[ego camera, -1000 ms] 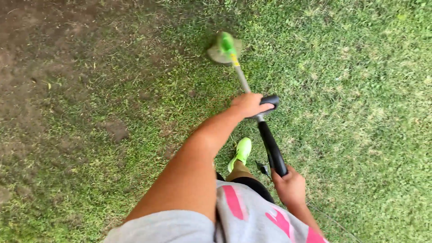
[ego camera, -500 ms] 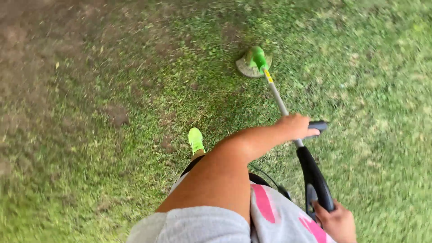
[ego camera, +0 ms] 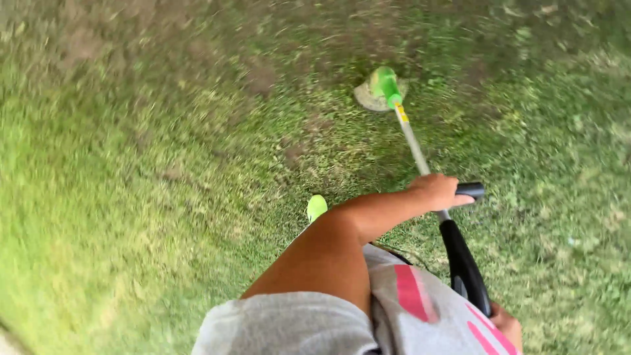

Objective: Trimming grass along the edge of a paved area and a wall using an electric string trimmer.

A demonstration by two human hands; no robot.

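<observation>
You are standing on a lawn point(ego camera: 131, 197) of short, uneven grass, with bare brown dirt patches point(ego camera: 259, 75) toward the top of the view and thicker green to the right. Much of the ground is blurred, so finer detail cannot be made out.

Your left hand point(ego camera: 435, 192) is wrapped closed over the black front handle point(ego camera: 470, 190) of the string trimmer, arm stretched out across your body. Your right hand point(ego camera: 507, 327) sits low at the bottom right edge, at the rear end of the black upper shaft point(ego camera: 463, 266); it is mostly hidden by your grey and pink shirt point(ego camera: 420, 309), so you cannot tell how firmly that grip is closed.

The silver pole point(ego camera: 413, 144) runs forward from your hands to the bright green trimmer head point(ego camera: 383, 85), which hangs just over the grass beside a dirt patch, its guard showing as a pale disc. Your neon green shoe point(ego camera: 316, 207) stands well behind the head.

By the look of it, you are mid-pass, cutting along thin turf. The next sweep calls for a level head held just off the ground, both hands steady, and your foot kept well apart from the cutting end.
</observation>
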